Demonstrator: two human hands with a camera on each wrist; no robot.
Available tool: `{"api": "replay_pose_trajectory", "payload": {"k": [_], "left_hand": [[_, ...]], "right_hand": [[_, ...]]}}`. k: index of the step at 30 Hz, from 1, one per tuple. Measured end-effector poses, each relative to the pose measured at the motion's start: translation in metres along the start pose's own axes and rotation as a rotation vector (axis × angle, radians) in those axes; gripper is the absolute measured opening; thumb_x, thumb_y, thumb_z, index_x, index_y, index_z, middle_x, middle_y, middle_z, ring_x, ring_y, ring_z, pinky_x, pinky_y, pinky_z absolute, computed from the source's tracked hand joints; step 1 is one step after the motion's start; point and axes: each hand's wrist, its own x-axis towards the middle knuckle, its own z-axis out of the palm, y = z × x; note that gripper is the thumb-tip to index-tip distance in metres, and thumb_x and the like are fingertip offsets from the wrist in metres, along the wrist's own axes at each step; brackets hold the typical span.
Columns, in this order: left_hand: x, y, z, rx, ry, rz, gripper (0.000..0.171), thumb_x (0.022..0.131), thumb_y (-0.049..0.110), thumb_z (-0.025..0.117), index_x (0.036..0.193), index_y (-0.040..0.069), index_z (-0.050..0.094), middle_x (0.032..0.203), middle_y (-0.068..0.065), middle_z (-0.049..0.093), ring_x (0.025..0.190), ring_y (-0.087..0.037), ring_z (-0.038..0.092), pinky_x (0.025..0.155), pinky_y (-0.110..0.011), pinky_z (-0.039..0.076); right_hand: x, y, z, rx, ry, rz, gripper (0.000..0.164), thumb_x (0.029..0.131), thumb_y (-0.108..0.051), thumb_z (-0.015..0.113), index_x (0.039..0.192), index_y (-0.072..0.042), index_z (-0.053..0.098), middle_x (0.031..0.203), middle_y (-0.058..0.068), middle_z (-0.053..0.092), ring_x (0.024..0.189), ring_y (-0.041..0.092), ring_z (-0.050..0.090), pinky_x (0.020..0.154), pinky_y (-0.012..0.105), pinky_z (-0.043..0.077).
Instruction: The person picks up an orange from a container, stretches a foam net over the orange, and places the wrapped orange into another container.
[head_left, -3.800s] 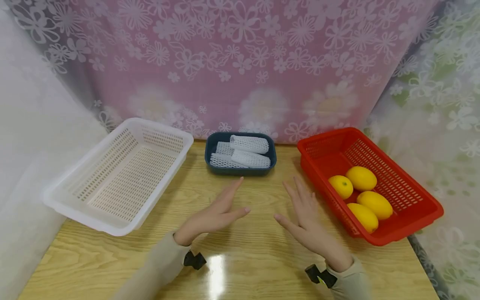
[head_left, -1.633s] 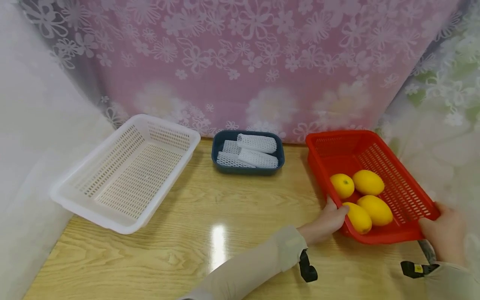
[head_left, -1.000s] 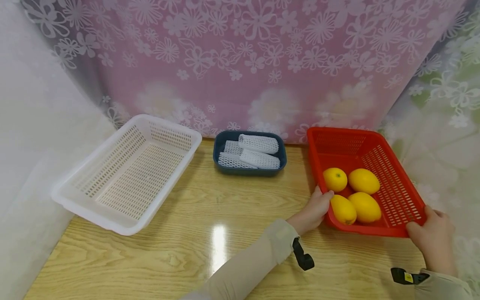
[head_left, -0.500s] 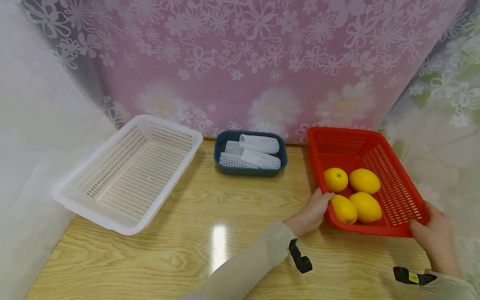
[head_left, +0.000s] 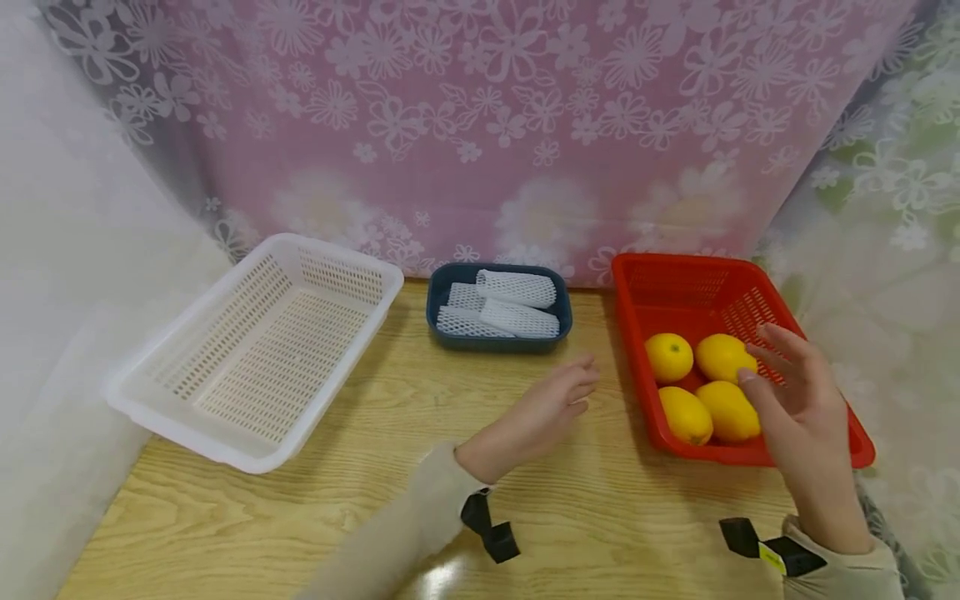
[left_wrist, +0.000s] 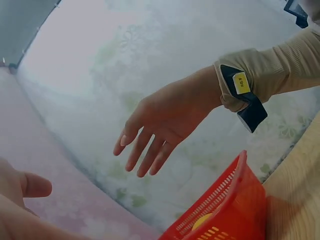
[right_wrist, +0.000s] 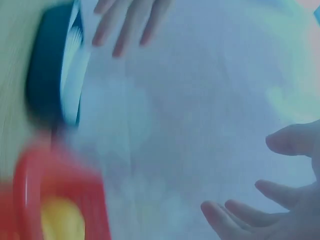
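In the head view my left hand [head_left: 534, 417] hovers over the table between the small dark blue tray and the red basket, holding nothing, fingers loosely bent. My right hand [head_left: 806, 417] is raised over the right side of the red basket [head_left: 651, 408], fingers spread and apart from the fruit. Several yellow lemons [head_left: 726, 358] lie together in that basket's left part. White foam net sleeves [head_left: 517, 287] lie in the dark blue tray [head_left: 498, 343]. From the left wrist, the right hand [left_wrist: 165, 115] appears above the basket with nothing in it.
A white slotted basket [head_left: 330, 383] stands at the left on the wooden table [head_left: 360, 508]. Behind everything hangs a pink floral curtain [head_left: 450, 167], with pale cloth [head_left: 885, 317] along the right side.
Both hands first went to the red basket and gripped its rim, turning it and drawing it slightly leftward. Now they have let go; the left hand moved left, the right rose over the basket.
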Motion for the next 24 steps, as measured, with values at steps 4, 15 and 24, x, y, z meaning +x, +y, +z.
{"api": "replay_pose_trajectory", "payload": {"k": [4, 15, 24], "left_hand": [[-0.038, 0.014, -0.019, 0.113, -0.021, 0.027, 0.06, 0.103, 0.016, 0.039, 0.155, -0.003, 0.017, 0.16, -0.019, 0.022, 0.148, -0.033, 0.018, 0.119, -0.049, 0.015], [-0.141, 0.036, -0.101, 0.344, 0.022, 0.199, 0.057, 0.107, 0.021, 0.036, 0.153, -0.008, 0.019, 0.157, -0.021, 0.029, 0.132, -0.034, 0.048, 0.109, -0.039, 0.038], [-0.214, 0.065, -0.172, 0.774, 0.455, 0.501, 0.046, 0.107, 0.007, 0.038, 0.152, 0.003, 0.035, 0.144, 0.01, 0.049, 0.116, -0.006, 0.059, 0.095, -0.016, 0.044]], "right_hand": [[-0.001, -0.025, 0.035, 0.19, -0.114, -0.158, 0.058, 0.092, 0.013, 0.056, 0.146, -0.001, 0.041, 0.145, 0.008, 0.046, 0.126, 0.017, 0.05, 0.093, 0.012, 0.044], [-0.004, -0.042, 0.131, 0.417, -0.32, -0.196, 0.054, 0.094, 0.011, 0.056, 0.145, -0.001, 0.042, 0.145, 0.014, 0.046, 0.124, 0.028, 0.052, 0.098, 0.026, 0.047], [-0.005, -0.051, 0.203, 0.531, -0.435, -0.046, 0.056, 0.097, -0.001, 0.057, 0.149, -0.006, 0.037, 0.146, 0.013, 0.044, 0.126, 0.038, 0.051, 0.096, 0.032, 0.049]]}}
